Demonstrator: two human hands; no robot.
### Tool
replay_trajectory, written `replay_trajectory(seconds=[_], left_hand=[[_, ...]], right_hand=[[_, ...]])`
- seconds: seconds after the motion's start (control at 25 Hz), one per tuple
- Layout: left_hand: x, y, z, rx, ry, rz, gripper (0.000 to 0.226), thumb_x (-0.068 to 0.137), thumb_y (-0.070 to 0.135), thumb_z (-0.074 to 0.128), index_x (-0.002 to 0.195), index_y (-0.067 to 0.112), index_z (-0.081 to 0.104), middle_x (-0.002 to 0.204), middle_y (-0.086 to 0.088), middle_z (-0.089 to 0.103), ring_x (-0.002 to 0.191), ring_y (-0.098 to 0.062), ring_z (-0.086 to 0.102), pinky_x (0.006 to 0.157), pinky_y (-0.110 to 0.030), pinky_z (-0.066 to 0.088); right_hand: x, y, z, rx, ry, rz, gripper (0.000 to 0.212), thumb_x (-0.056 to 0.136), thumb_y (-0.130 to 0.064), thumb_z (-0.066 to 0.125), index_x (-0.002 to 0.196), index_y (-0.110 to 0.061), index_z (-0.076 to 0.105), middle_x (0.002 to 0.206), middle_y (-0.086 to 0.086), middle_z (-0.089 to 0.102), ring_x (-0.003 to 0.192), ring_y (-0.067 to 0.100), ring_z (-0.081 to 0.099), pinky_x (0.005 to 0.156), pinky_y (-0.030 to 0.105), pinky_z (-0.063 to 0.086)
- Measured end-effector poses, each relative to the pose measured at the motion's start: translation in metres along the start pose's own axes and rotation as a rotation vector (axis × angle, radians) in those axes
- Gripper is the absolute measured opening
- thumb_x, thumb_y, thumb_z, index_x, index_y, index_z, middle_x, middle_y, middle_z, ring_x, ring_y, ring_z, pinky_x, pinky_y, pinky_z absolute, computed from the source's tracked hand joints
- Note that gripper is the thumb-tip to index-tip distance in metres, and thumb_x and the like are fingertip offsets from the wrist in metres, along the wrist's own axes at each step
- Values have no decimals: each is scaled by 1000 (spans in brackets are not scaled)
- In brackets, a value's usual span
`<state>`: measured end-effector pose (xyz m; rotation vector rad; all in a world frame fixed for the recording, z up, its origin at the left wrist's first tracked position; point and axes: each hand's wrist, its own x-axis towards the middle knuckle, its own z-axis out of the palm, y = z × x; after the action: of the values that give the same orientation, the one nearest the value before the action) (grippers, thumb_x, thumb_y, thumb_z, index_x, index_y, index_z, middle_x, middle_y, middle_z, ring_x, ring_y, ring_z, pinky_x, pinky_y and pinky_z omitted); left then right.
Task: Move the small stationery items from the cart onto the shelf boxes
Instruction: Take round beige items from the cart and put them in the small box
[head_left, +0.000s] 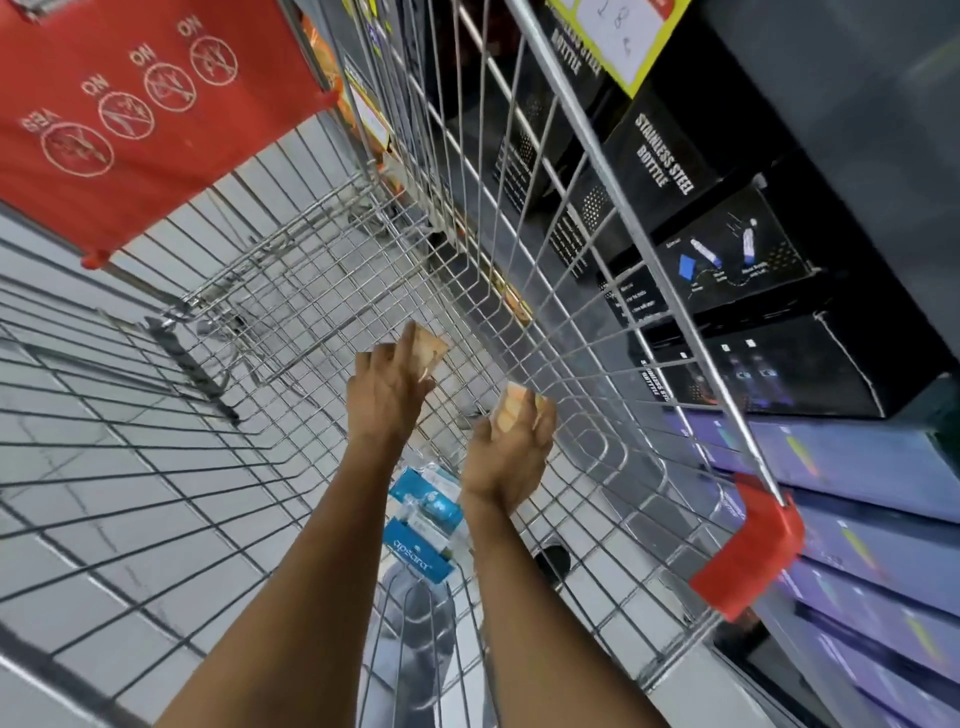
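Both my arms reach down into a wire shopping cart (582, 218). My left hand (387, 387) grips a small tan stationery pack (428, 347) that sticks out past its fingers. My right hand (511, 444) is closed on a second small tan and orange pack (511, 405). Between my forearms, on the cart bottom, lie several blue and white packs (423, 525), one printed "apsara". To the right of the cart stand the shelf boxes: black "Stainless Steel Bottle" boxes (670, 156) above and purple boxes (852, 467) below.
A red child-seat flap (140, 119) with "yes/no" pictograms hangs at the cart's far left. A red plastic corner guard (748, 561) caps the cart rim close to the shelf. A yellow price tag (618, 31) hangs at the top. Grey floor tiles show through the wire.
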<state>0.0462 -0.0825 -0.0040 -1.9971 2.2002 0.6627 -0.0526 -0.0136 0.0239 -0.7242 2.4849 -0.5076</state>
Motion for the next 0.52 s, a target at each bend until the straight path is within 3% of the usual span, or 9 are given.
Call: replay_trajectory(seconds=[0.12, 0.36, 0.52], left_hand=[[-8, 6, -21, -84, 97, -81, 71, 88, 44, 56, 144, 13, 26, 123, -25, 52, 107, -38, 50, 86, -47, 48], [-50, 38, -96, -268, 265, -105, 65, 84, 47, 61, 136, 14, 40, 121, -22, 52, 107, -36, 47, 83, -47, 47], [-73, 75, -177, -454, 441, -86, 63, 80, 45, 66, 131, 14, 46, 117, -21, 51, 107, -37, 48, 84, -46, 47]], right_hand=[[-1, -13, -17, -34, 25, -146, 60, 80, -17, 71, 134, -16, 46, 149, 7, 36, 125, 26, 44, 90, 43, 52], [-15, -54, -84, -94, 15, -376, 57, 84, -27, 65, 136, -20, 43, 153, 7, 29, 129, 28, 40, 96, 41, 44], [-31, -98, -154, -19, 165, -550, 51, 72, -23, 75, 120, -17, 60, 139, 11, 50, 114, 34, 55, 87, 43, 52]])
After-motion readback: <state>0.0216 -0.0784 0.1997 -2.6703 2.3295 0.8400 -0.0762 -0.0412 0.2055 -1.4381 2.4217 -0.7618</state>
